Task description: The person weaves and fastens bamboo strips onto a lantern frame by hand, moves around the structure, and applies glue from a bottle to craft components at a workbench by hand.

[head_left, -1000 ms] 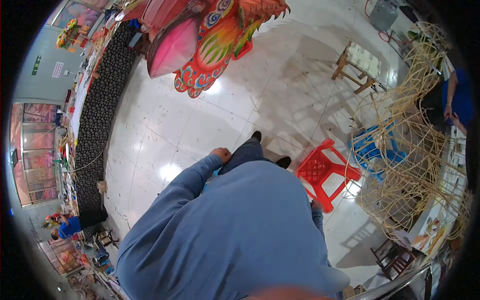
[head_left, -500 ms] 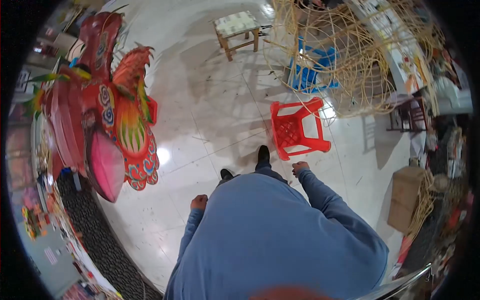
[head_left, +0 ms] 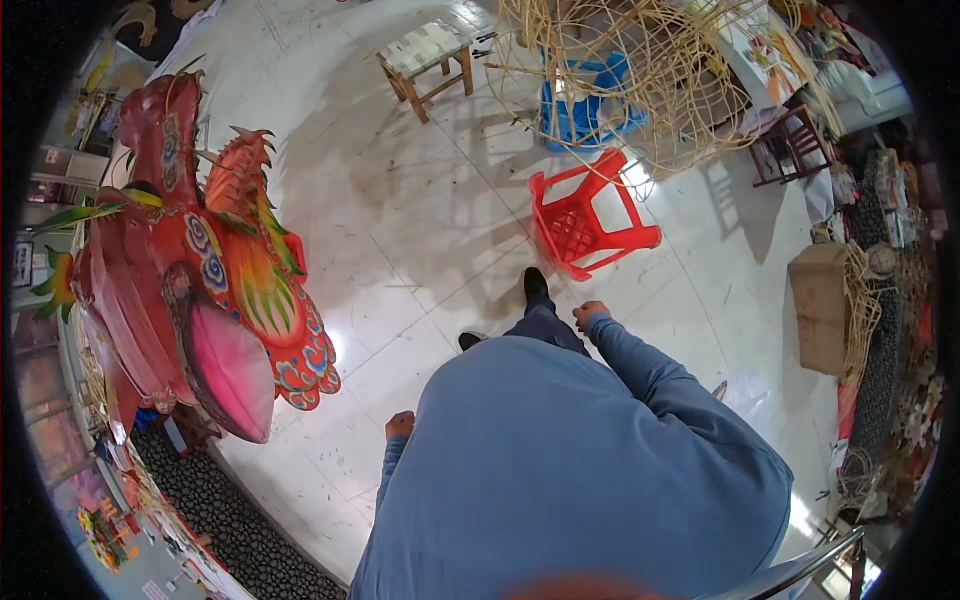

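My left hand (head_left: 400, 425) hangs by my side with its fingers curled in, and no object shows in it. On the other side, my right hand (head_left: 591, 316) is held a little forward, loosely closed, with nothing visible in it. The thing nearest to it is a red plastic stool (head_left: 612, 241) on the floor just ahead, apart from the hand. To my left looms a large painted dragon-like head (head_left: 215, 270) in red, pink, orange and green; neither hand touches it.
Ahead stand a small wooden stool (head_left: 428, 52) with a woven seat and a blue plastic stool (head_left: 590, 105) behind a bent-cane frame (head_left: 670, 90). A cardboard box (head_left: 818, 305) and a dark wooden chair (head_left: 792, 148) are at right. A black pebbled strip (head_left: 225, 510) runs at lower left.
My view has turned and shifted. The stools and cane frame appear further up and left, and the dragon-like head sits lower. My feet have moved; both hands stay closed.
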Demonstrator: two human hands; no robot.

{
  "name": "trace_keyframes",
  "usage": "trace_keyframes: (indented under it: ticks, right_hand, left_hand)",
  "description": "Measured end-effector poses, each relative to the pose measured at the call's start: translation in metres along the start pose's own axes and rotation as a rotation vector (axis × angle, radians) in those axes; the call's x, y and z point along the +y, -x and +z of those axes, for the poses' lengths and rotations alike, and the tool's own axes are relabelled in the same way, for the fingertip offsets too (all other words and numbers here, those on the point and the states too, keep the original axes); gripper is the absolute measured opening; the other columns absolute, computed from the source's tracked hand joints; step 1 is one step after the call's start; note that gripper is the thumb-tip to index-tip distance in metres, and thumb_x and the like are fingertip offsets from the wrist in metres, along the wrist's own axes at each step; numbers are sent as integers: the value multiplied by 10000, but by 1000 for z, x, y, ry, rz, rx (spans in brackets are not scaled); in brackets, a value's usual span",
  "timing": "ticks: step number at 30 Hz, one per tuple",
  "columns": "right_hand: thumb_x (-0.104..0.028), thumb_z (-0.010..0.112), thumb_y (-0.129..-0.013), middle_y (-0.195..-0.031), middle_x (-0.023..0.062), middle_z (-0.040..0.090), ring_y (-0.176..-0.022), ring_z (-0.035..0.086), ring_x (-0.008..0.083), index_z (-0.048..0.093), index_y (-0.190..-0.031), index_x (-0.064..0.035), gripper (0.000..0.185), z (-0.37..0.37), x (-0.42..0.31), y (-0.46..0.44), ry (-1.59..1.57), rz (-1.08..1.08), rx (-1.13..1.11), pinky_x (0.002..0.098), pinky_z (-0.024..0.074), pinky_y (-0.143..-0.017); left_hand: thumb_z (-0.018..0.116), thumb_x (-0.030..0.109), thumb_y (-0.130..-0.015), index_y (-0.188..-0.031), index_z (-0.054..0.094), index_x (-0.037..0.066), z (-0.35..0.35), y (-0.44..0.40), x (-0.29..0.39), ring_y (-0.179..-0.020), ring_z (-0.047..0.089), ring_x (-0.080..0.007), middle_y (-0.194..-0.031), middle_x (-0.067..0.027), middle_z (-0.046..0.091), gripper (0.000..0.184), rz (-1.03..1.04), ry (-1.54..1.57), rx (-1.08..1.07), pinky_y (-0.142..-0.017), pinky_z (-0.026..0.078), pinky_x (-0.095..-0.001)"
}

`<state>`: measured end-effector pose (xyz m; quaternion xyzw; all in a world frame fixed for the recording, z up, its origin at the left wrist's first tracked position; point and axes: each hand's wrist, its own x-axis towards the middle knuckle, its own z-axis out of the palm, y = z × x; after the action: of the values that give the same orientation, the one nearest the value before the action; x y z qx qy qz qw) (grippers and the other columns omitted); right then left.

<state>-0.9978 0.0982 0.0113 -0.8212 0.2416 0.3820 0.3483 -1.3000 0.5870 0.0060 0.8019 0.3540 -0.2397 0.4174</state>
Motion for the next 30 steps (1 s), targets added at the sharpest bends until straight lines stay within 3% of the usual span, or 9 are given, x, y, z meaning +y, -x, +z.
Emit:
trace_keyframes:
  ticks: [10, 13, 17, 21, 30]
  right_hand:
    - [-223, 508, -751, -683, 105, 621, -543, 601, 200, 612, -835, -10, 250, 1, 3, 10, -2, 29, 29, 318, 502, -505]
    - [-219, 503, -750, -683, 107, 621, -545, 603, 200, 612, -829, -12, 246, 1, -4, 10, -22, 29, 39, 318, 502, -507]
    - [-216, 500, -749, -682, 106, 621, -546, 603, 201, 613, -831, -13, 246, -2, -8, 15, -46, 48, 42, 317, 503, -516]
    - [-224, 502, -753, -674, 101, 620, -549, 604, 198, 613, -834, -15, 250, -4, -2, 10, -2, 20, 46, 314, 505, -527]
    - [-246, 511, -754, -666, 93, 624, -550, 612, 189, 617, -835, -22, 261, -15, -9, -2, 18, -3, 35, 309, 508, -534]
  left_hand:
    - [492, 355, -774, -888, 645, 107, 4, -38, 15, -847, 603, -230, -885, -104, 632, 314, 72, 185, 60, -771, 462, -312]
    - [489, 356, -781, -882, 648, 96, 5, -39, 26, -852, 602, -234, -884, -101, 634, 320, 113, -62, 80, -771, 462, -309]
    - [476, 354, -797, -883, 648, 101, -2, -37, 20, -851, 600, -236, -882, -108, 632, 317, 58, 107, 35, -763, 463, -312]
    - [469, 341, -808, -887, 643, 96, 2, -47, 16, -845, 599, -240, -881, -111, 630, 310, 126, -104, 43, -754, 464, -318]
    - [463, 354, -815, -890, 645, 111, 13, -48, 24, -839, 599, -246, -884, -105, 630, 312, 144, -118, 49, -753, 463, -326]
